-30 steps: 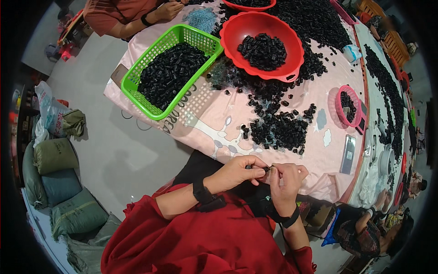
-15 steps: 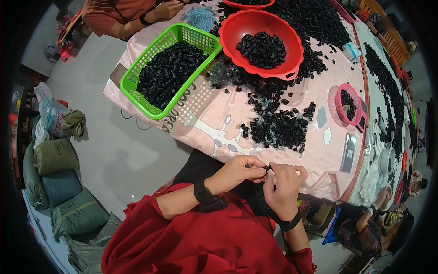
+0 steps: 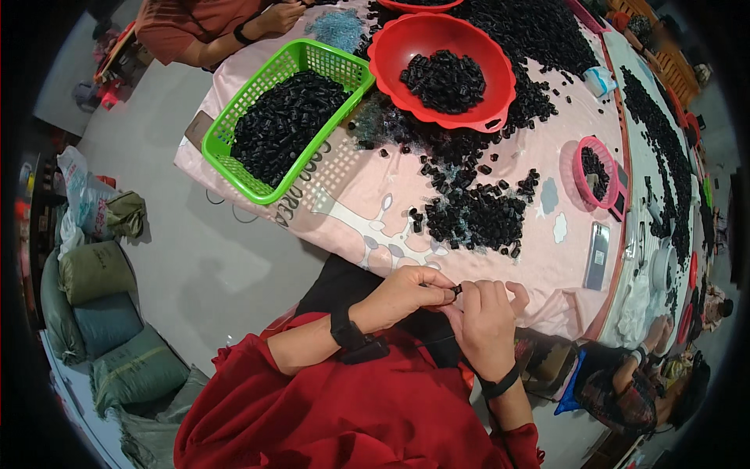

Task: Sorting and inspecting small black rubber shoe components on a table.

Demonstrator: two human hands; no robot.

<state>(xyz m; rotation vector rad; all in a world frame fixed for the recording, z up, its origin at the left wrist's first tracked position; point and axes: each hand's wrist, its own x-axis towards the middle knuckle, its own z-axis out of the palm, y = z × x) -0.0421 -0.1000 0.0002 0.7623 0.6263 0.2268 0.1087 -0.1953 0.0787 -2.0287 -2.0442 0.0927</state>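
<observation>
My left hand (image 3: 406, 298) pinches a small black plastic piece (image 3: 456, 290) between thumb and fingers, just off the near edge of the table. My right hand (image 3: 486, 320) closes in from the other side, its fingertips at the same piece; part of the piece is hidden by the fingers. Ahead of both hands lies a loose pile of short black cylindrical pieces (image 3: 476, 219). Beyond it stands a red scalloped bowl (image 3: 391, 47) holding more of them. To its left, a green plastic basket (image 3: 262, 187) is filled with similar black pieces.
A pink basket (image 3: 580, 173) and a phone (image 3: 598, 256) lie on the right of the pink cloth (image 3: 344, 219). Small clear-blue bits (image 3: 336, 30) are heaped at the far side, beside a co-worker's hand (image 3: 280, 19). Stuffed sacks (image 3: 141, 363) sit on the left.
My right hand's fingers have drawn closer together and nearer to the piece. My left hand stays in place, and the view has shifted slightly.
</observation>
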